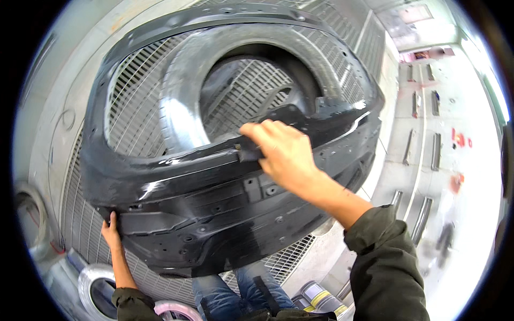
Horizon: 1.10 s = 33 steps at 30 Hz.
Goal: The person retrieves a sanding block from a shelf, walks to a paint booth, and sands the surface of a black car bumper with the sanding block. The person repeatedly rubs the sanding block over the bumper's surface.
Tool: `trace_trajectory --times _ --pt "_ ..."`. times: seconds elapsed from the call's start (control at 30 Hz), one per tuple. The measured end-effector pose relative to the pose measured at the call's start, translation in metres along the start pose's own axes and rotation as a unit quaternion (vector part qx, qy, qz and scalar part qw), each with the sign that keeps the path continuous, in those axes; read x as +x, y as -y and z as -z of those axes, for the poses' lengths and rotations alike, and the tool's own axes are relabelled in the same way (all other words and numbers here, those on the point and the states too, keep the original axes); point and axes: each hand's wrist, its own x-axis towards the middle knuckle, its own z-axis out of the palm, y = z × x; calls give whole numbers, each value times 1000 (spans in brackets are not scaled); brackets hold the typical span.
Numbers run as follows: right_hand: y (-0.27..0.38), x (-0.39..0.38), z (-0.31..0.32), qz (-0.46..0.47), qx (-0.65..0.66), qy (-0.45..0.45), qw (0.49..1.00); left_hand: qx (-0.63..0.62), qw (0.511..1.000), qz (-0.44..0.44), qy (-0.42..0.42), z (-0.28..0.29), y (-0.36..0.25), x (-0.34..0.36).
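Floor: metal grating, seen around and through the black panel;
Panel: black car tailgate, above the grating, its near edge just before the jeans;
Window gap: a tire shows through it;
Left hand: fingers clamped on the tailgate's left corner, thumb uppermost;
Right hand: fingers curled at the gap's near rim, by a small dark piece; cannot tell which they grip
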Motion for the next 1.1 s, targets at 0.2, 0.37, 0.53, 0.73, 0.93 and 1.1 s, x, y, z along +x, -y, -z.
trace_trajectory --times 0.2,0.37,0.53,0.73,0.93,1.1 --pt "-46 -78 8 87 8 -5 996 -22 999 37 19 6 -1 1" --pt "-118 -79 69 -110 -58 149 981 -22 998 49 18 5 -7 -3" --pt "-117 -73 49 -297 -99 30 949 15 997 76 -7 3 -10 -5" --pt "-130 -83 53 -166 -36 110 979 -20 999 35 -10 1 -8 -5" --pt "-154 -76 35 -200 -76 49 976 -24 998 45 26 12 0 3" --pt "-191 -90 39 -172 -20 27 985 36 997 70 10 25 14 18"
